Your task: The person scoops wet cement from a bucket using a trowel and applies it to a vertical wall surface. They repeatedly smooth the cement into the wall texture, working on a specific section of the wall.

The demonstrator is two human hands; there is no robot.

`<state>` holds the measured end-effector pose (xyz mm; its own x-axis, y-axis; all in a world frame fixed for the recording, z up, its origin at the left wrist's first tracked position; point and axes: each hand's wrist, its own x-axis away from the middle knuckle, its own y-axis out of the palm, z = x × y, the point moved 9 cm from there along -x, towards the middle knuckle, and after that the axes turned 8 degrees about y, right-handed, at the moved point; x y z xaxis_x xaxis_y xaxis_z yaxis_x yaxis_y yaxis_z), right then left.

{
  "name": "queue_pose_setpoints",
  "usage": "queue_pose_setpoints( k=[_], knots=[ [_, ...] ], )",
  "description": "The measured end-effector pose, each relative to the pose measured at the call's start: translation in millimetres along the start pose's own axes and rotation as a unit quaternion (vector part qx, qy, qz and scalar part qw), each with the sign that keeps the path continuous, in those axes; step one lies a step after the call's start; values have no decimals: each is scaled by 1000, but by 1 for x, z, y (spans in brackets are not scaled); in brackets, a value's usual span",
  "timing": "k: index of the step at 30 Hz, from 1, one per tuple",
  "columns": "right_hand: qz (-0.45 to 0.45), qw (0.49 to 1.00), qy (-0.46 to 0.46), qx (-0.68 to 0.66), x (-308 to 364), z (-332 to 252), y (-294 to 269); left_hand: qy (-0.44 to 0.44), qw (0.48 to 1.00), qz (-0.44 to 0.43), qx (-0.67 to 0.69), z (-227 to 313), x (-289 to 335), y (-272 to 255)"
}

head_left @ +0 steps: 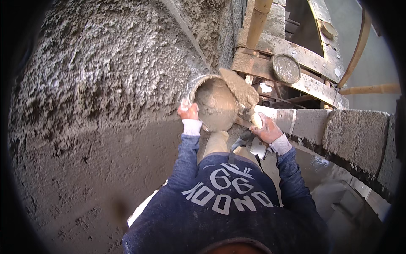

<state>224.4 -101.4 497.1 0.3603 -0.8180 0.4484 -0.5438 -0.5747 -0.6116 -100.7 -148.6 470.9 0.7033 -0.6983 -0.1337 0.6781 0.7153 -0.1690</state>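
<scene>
My left hand (188, 111) is closed on the near left edge of a bucket (195, 86), whose mouth tips toward me. Wet grey-brown mortar (216, 108) coats the bucket's inside. On the other side, my right hand (267, 129) wraps round the pale handle of a trowel (240, 88). The trowel's blade points away to the upper left, over the bucket's right rim, and is covered with mortar. My legs stand just below the bucket, partly hidden by it.
A wall (97, 72) rises on my left, rough with mortar above and smoother below. Along the right runs a low block wall (354, 129). Ahead are scaffold planks (311, 86), a round container of grey mix (286, 68), an upright bamboo pole (258, 25) and gaps between boards.
</scene>
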Motion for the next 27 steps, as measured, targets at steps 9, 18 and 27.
queue_pose_setpoints(
  k=[9,18,27],
  knots=[
    [12,977,-4,214,-23,-15,38,193,968,-149,-60,145,-8,63],
    [45,972,-45,225,6,-78,-13,180,966,-171,-74,127,-41,48],
    [8,948,-183,261,49,-118,8,233,965,-112,-53,121,-30,44]
  ],
)
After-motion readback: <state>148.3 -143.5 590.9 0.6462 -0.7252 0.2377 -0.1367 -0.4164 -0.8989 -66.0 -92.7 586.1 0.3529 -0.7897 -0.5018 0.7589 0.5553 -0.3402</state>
